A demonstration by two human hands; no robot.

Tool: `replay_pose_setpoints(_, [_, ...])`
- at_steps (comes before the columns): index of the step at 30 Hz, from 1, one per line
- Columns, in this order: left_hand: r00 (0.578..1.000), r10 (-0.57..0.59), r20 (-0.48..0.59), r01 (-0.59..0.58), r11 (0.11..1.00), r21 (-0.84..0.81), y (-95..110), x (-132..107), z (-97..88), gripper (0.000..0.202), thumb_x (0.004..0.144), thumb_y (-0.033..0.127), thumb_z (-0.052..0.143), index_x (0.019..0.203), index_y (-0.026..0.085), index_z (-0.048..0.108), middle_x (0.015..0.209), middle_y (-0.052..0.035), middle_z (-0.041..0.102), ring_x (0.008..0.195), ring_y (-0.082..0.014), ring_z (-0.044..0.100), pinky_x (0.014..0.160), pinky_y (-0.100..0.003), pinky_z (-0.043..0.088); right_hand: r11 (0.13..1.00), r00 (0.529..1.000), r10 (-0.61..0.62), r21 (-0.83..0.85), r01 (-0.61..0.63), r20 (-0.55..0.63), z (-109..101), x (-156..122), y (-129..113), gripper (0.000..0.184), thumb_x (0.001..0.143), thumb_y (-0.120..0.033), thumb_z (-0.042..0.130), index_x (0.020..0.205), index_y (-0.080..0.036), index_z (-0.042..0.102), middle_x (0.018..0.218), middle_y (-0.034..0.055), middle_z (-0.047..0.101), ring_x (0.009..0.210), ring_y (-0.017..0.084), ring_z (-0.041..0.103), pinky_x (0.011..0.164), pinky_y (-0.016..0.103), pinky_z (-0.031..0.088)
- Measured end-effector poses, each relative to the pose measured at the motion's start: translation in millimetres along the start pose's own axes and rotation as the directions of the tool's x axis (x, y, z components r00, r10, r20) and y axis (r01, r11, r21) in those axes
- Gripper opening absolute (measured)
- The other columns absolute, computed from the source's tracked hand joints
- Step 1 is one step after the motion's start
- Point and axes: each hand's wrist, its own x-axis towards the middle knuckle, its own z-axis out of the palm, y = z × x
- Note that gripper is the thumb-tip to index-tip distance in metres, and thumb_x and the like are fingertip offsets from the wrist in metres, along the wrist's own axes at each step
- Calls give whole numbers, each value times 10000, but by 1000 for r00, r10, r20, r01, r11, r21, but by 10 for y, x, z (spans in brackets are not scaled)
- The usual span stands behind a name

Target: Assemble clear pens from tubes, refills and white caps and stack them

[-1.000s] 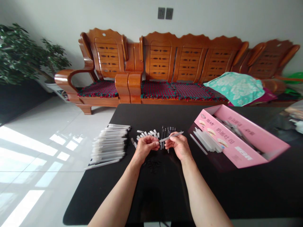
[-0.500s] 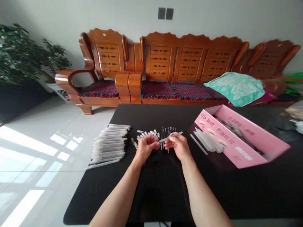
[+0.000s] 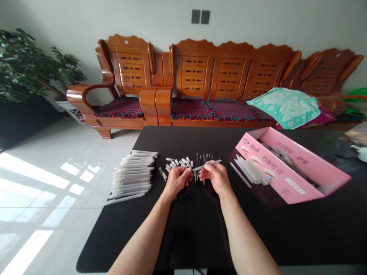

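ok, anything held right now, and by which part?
Yes, a pen: right hand grips the barrel, nearer its right end. Left hand has fingertips at the left end; can't tell if they grip.

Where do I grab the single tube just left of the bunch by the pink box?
I'd pinch the single tube near its middle, from above and its left: it looks slim and straight and lies flat, with the bunch close on its right.
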Motion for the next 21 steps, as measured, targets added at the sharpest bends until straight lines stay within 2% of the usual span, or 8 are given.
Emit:
replay_pose_setpoints(4, [1000, 14, -20, -16, 996, -89, 4, 11, 8, 383, 736, 488, 737, 750, 120, 630, 575, 3, 596, 416, -64, 493, 359, -149, 353, 1000, 1000, -3, -2, 3, 1, 1, -7, 1, 236, 720, -294, 768, 857, -151, 640, 644, 51, 738, 511, 207, 704, 435, 287, 590])
replay_pose_setpoints(6, [999, 22, -35, -26, 991, -135, 22, 10, 9, 390, 668, 443, 804, 814, 127, 630, 580, 19, 594, 445, -77, 524, 392, -159, 406, 1000, 1000, -6, 0, 6, -4, 2, -10, -3, 233, 719, -296, 769, 853, -151, 643, 638, 48, 736, 503, 203, 700, 432, 285, 589])
replay_pose_setpoints(9, [998, 22, -52, -28, 993, -116, 37, 3, 6, 427, 729, 508, 744, 883, 122, 643, 631, 2, 620, 438, -80, 533, 367, -164, 394, 1000, 1000, -10, 2, 10, -5, 3, -11, -10, 233, 719, -300, 768, 850, -151, 644, 637, 47, 736, 495, 199, 695, 432, 286, 590])
replay_pose_setpoints(11, [999, 9, -41, -12, 998, -69, 29, -1, 5, 470, 816, 577, 621, 819, 108, 651, 625, -20, 621, 400, -71, 504, 325, -159, 335, 1000, 1000, -9, 0, 9, -3, 4, -9, -11, 236, 718, -302, 768, 851, -151, 643, 640, 49, 737, 497, 198, 696, 433, 285, 590])
replay_pose_setpoints(13, [1000, -1, -16, 0, 999, -54, 16, -3, 6, 498, 835, 592, 585, 743, 106, 643, 598, -23, 610, 376, -60, 474, 308, -156, 292, 1000, 1000, -3, -3, 3, 0, 5, -6, -8, 239, 717, -304, 769, 852, -153, 640, 641, 49, 737, 500, 199, 697, 434, 284, 590])
replay_pose_setpoints(16, [1000, 16, -14, -17, 996, -88, 14, 2, 11, 414, 760, 522, 709, 717, 121, 620, 542, 9, 575, 382, -56, 462, 328, -149, 313, 1000, 1000, 0, -9, 0, 2, 4, -2, -1, 242, 716, -309, 770, 850, -155, 641, 639, 47, 737, 497, 199, 696, 432, 282, 588])
replay_pose_setpoints(19, [998, 51, -47, -58, 985, -162, 41, 7, 13, 407, 645, 439, 824, 835, 132, 636, 593, 19, 602, 454, -81, 529, 382, -163, 408, 1000, 1000, -6, -13, 6, 3, 4, -3, -2, 236, 720, -311, 766, 851, -155, 646, 639, 47, 737, 490, 196, 693, 433, 280, 588])
replay_pose_setpoints(21, [997, 51, -61, -60, 985, -159, 55, 4, 11, 438, 664, 465, 806, 900, 130, 650, 633, 6, 623, 460, -86, 541, 378, -169, 416, 1000, 1000, -9, -10, 9, 4, 4, -7, -6, 229, 723, -308, 763, 849, -157, 646, 638, 45, 736, 489, 196, 693, 431, 281, 588])
